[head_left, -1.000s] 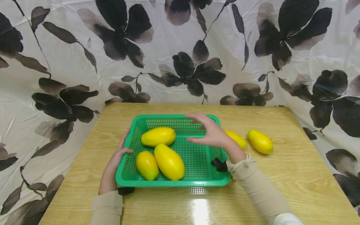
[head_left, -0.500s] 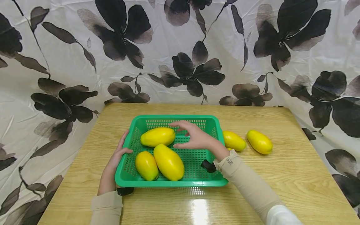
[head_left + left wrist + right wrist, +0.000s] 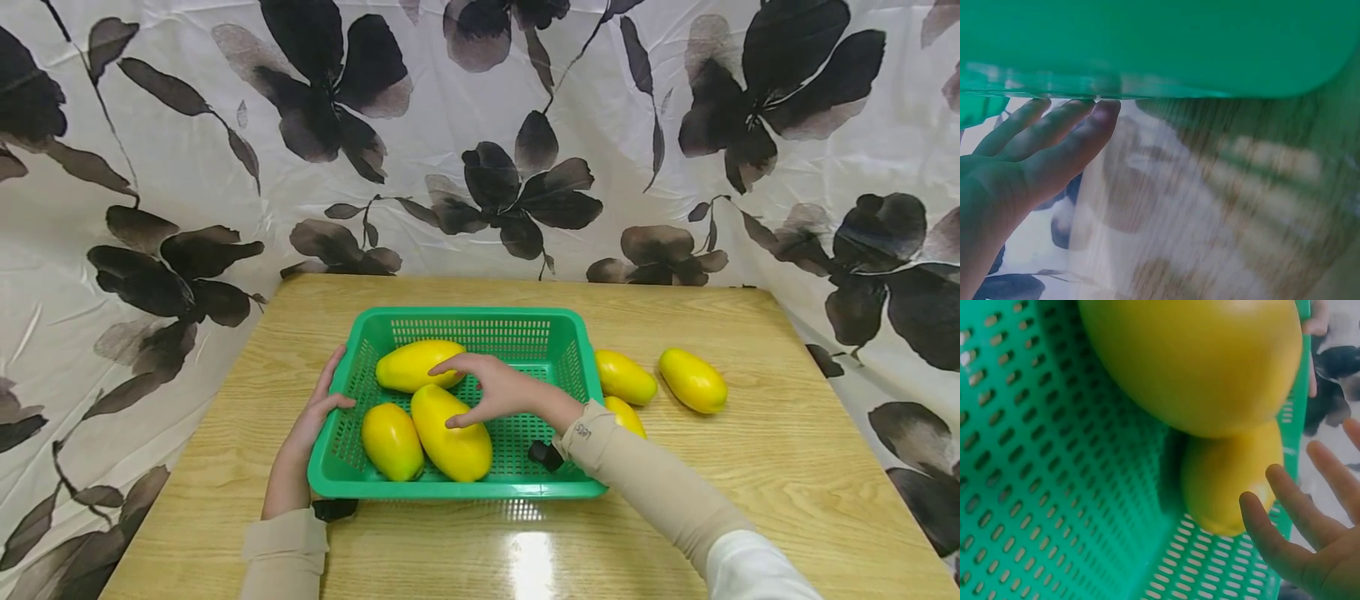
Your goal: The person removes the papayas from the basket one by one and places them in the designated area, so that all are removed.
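In the head view, a green plastic basket holds three yellow papayas. My left hand holds its left side, the thumb over the rim and the fingers along the outer wall; the left wrist view shows these fingers against the wall. My right hand reaches over the basket, thumb and fingers spread apart, nothing between them. Beneath it lies the large middle papaya, overlapped by the thumb tip. Behind is the far papaya, overlapped by the fingertips. The third papaya lies at the near left.
Right of the basket, three more papayas lie on the wooden table: one far right, one near the basket wall, and one partly behind the right sleeve. A floral cloth hangs behind the table.
My right hand has moved left and slightly nearer, from the basket's right half to over the middle papaya, still spread. The left hand and basket stay in place.
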Motion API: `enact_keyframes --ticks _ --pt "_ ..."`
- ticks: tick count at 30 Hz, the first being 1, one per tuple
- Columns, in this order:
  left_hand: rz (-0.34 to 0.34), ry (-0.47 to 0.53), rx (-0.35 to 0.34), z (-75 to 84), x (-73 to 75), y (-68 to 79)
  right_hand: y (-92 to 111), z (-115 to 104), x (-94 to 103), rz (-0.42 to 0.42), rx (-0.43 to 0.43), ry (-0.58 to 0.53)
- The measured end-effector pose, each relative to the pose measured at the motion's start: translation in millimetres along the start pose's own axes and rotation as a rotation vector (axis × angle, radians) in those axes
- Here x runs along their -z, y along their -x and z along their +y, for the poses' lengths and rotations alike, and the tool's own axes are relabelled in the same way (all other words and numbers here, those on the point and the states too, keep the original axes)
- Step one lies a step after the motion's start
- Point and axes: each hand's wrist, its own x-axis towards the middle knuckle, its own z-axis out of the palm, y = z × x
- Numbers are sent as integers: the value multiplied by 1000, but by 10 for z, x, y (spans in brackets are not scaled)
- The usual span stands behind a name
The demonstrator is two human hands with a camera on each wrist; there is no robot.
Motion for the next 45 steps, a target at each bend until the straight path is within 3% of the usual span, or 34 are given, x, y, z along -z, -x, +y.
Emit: enact_keyframes --ticks 14,29,40,45 --pt "4 45 -20 -9 -15 -34 -82 -14 -158 -91 23 128" --pt "12 31 -16 -9 -3 -59 -100 38 -405 -188 -27 301" --pt "20 32 -22 -1 -17 -66 -103 51 -433 -205 -77 282" --pt "14 30 -18 -7 -10 -55 -108 79 -433 -199 -61 247"
